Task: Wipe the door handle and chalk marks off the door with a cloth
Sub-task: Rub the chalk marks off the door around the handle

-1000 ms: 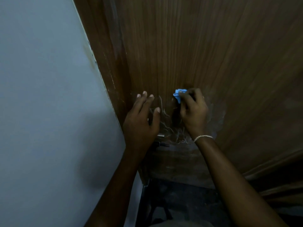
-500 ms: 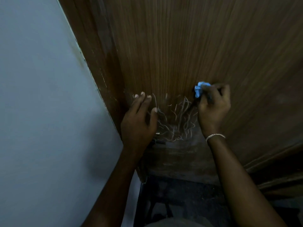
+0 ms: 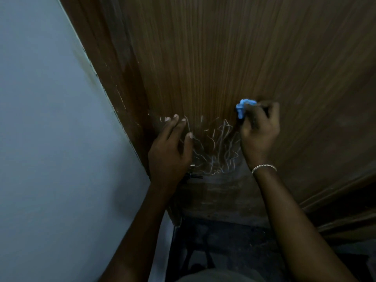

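The right hand (image 3: 259, 135) has its fingers clamped on the blue cloth (image 3: 244, 108), pressed to the door (image 3: 223, 58). The chalk marks (image 3: 217, 147) lie at seven o'clock from it, nearer this hand; the left hand (image 3: 168, 153), fingers apart, braces beside them.

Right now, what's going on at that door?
A person is wiping chalk marks off a brown wooden door. The right hand has a bunched blue cloth in its grip, pressed to the door at the upper right edge of the scribbles. The left hand rests open on the door beside the marks, over the handle area. Plenty of white scribbles remain between the two hands, so the wiping is not finished.
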Demonstrator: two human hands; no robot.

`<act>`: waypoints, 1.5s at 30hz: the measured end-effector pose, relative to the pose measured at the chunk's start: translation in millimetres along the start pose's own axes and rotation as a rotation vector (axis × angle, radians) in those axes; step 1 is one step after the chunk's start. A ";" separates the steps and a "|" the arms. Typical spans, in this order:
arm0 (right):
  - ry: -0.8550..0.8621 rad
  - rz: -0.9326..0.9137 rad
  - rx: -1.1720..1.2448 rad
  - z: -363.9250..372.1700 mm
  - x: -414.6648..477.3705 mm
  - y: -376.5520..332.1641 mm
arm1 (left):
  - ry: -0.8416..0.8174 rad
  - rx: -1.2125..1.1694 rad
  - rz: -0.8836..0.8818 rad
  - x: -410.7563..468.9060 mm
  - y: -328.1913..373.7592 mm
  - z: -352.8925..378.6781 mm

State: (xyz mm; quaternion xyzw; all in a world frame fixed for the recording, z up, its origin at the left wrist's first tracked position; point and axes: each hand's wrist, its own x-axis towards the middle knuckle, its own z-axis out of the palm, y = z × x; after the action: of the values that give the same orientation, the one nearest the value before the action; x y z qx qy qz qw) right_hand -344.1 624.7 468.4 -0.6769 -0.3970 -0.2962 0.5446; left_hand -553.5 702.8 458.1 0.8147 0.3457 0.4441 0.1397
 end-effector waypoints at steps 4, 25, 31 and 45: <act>-0.134 0.020 -0.067 -10.9 -28.3 19.2 | 0.012 0.002 0.003 0.1 -0.9 0.1; -0.298 -0.001 -0.062 5.3 -59.8 23.3 | -0.008 0.001 -0.046 -7.8 -7.1 -3.0; -0.127 0.007 0.001 22.1 -35.4 6.0 | 0.016 0.030 -0.071 -8.9 -11.2 -10.2; -0.346 -0.134 -0.030 45.0 -54.9 -9.4 | -0.005 0.041 -0.107 -11.6 -16.0 -13.4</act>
State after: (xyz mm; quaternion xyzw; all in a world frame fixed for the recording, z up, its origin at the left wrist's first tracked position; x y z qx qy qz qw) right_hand -381.6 657.5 416.9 -0.6978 -0.5244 -0.2166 0.4373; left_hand -575.8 705.3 449.8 0.7988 0.3974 0.4269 0.1475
